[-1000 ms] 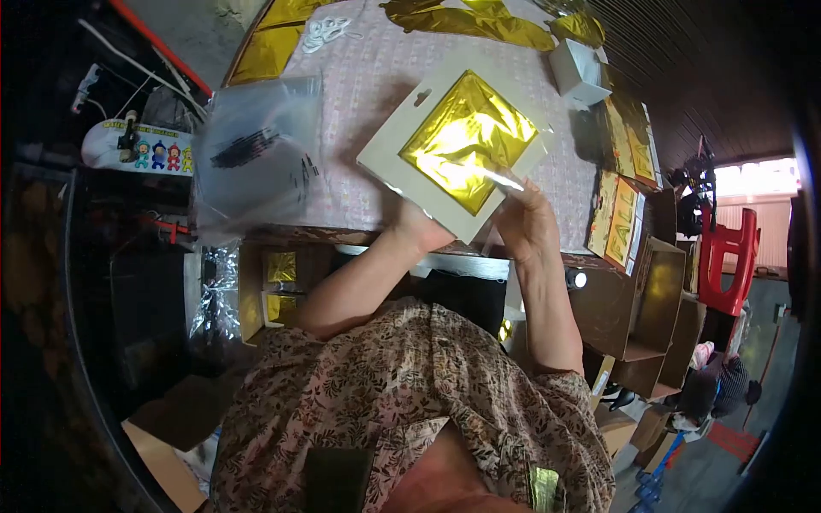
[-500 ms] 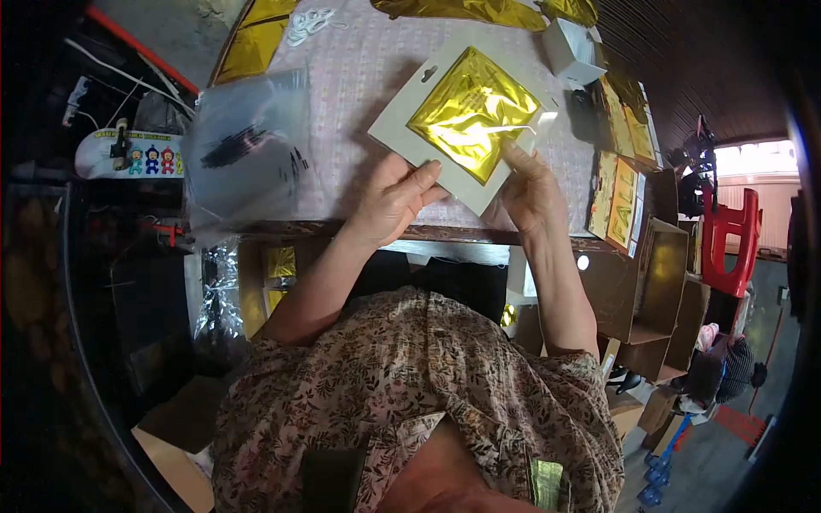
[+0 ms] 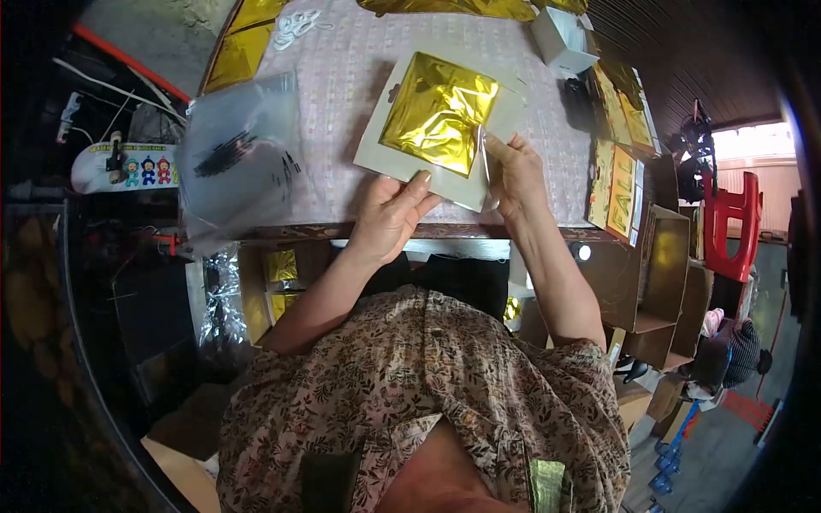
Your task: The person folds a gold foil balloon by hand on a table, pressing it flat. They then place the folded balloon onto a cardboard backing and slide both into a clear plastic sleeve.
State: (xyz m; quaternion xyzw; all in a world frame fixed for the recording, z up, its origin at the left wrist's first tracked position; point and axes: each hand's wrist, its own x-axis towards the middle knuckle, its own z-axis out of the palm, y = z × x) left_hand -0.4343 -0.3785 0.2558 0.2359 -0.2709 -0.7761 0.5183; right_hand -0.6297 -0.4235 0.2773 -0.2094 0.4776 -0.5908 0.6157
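My left hand (image 3: pixel 393 215) is closed on the lower edge of a pale hanging card (image 3: pixel 371 147), thumb on top and fingers beneath. On the card lies a folded square of shiny gold foil (image 3: pixel 440 111). My right hand (image 3: pixel 520 175) pinches the clear plastic sleeve (image 3: pixel 491 190) at the card's right side, thumb and forefinger together. The card is held tilted over the near part of the table. Left of it, a stack of clear plastic bags (image 3: pixel 239 154) with black print lies on the table.
A pink patterned cloth (image 3: pixel 329 111) covers the table. White cord (image 3: pixel 299 27) and gold foil sheets (image 3: pixel 453 8) lie at the back. A white box (image 3: pixel 564 41) and printed cards (image 3: pixel 616 192) line the right edge. Cardboard boxes (image 3: pixel 658 274) and a red stool (image 3: pixel 735 227) stand to the right.
The card with the gold foil has moved left and turned counterclockwise. My right hand has shifted from the foil's corner to the plastic at the card's right side.
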